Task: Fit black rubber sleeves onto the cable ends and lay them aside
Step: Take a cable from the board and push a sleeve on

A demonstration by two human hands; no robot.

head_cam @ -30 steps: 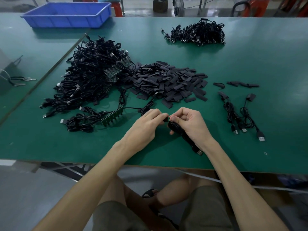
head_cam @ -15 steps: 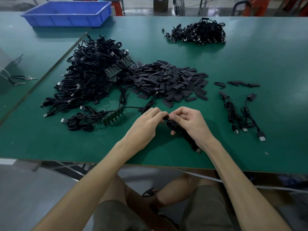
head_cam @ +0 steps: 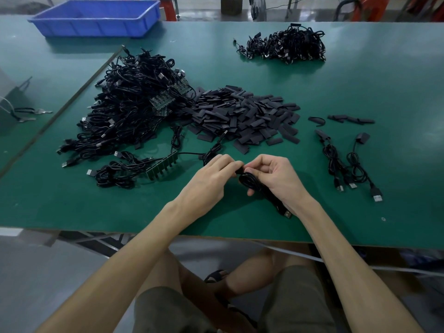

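Observation:
Over the near middle of the green table, my right hand [head_cam: 276, 179] grips a coiled black cable [head_cam: 262, 188] whose USB plug sticks out below my wrist. My left hand [head_cam: 211, 179] pinches a small black piece at the cable's other end, fingertip to fingertip with the right hand; the fingers hide whether that piece is a sleeve. A heap of flat black rubber sleeves [head_cam: 242, 116] lies just beyond my hands. To the right lie three cables [head_cam: 346, 164] with sleeved ends.
A big tangle of black cables [head_cam: 132, 109] fills the left middle. A green strip of boards with cables [head_cam: 161, 167] lies left of my hands. Another cable pile [head_cam: 286, 46] sits far back, a blue bin [head_cam: 96, 18] at the back left. A few loose sleeves [head_cam: 348, 118] lie at right.
Both hands have kept together at the cable end, drifting slightly up and away from the table's front edge. The cable's coil stays in my right hand.

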